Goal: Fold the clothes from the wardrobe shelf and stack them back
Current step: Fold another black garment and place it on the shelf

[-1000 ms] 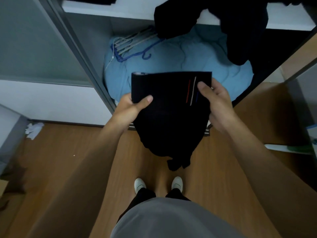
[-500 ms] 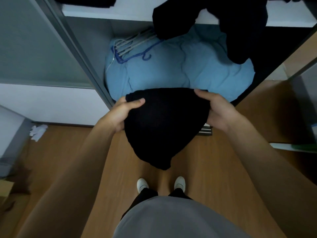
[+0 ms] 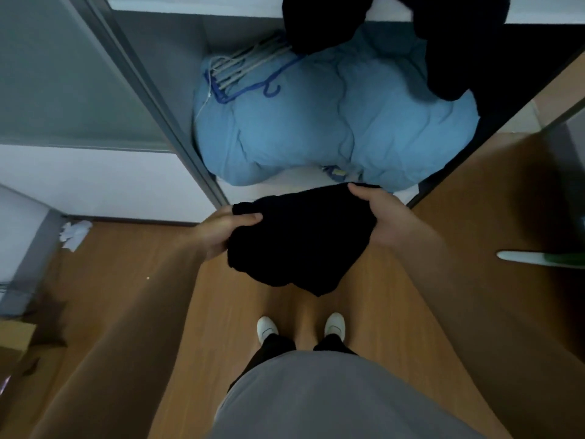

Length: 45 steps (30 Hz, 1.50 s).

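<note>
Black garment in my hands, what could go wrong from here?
The black garment is held only along its top by the left hand and right hand; its loose lower corner could unfold. Dark clothes drape over the shelf edge, so stacking there might knock them onto the blue duvet.

The blue duvet (image 3: 316, 128) fills the lower wardrobe compartment nearly from wall to wall, and hangers (image 3: 240, 68) lie on its back left part. Dark clothes (image 3: 449, 58) hang down over it from above. The grey door frame (image 3: 164, 122) closes the left side. Under the black garment (image 3: 300, 242), gripped by the left hand (image 3: 221, 232) and right hand (image 3: 389, 217), the wooden floor (image 3: 221, 296) is open.
</note>
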Motion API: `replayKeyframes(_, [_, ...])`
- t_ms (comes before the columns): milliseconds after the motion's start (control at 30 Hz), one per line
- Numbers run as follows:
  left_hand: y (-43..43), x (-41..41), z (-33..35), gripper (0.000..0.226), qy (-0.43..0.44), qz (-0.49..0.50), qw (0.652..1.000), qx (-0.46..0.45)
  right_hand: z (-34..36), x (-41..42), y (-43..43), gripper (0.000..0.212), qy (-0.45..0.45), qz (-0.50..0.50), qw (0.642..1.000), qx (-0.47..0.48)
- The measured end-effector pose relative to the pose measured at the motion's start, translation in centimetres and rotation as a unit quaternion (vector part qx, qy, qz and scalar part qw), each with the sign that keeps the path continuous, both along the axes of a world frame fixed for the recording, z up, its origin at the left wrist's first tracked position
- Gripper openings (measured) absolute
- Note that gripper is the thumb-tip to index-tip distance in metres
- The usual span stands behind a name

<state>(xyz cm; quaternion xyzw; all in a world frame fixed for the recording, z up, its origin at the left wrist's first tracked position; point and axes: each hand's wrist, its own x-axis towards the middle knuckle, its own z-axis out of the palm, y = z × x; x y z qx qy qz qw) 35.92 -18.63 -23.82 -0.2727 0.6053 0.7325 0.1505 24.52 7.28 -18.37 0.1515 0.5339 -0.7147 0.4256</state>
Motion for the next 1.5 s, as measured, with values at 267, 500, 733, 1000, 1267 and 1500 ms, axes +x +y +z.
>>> replayKeyframes(267, [1.7,-2.7,2.7,0.049,0.035,0.102,0.980,0.169,-4.0,3.4,2.9,0.031,0.092,-0.005,0.994,-0.055])
replayKeyframes(500, [1.4,1.4,-2.6,0.037,-0.007,0.026,0.991,0.133,-3.4,2.6,1.2,0.043,-0.014,-0.049,0.997,-0.057])
replayKeyframes(733, [2.1,-2.3,1.3,0.038,0.043,0.134,0.972,0.186,-1.3,1.7,4.1,0.044,0.080,-0.042,0.990,-0.113])
replayKeyframes(1000, [3.8,-0.8,-1.4,0.058,0.023,0.097,0.983,0.152,-4.2,2.9,0.8,0.030,0.070,-0.064,0.994,0.049])
replayKeyframes(1267, [3.1,-3.7,0.7,0.043,0.038,0.142,0.979,0.138,-3.2,0.0,3.8,0.036,0.063,-0.066,0.991,-0.101])
replayKeyframes(1500, [2.6,-2.7,-0.7,0.046,-0.013,0.045,0.995,0.092,-4.2,1.0,0.6,0.030,0.095,-0.055,0.994,0.001])
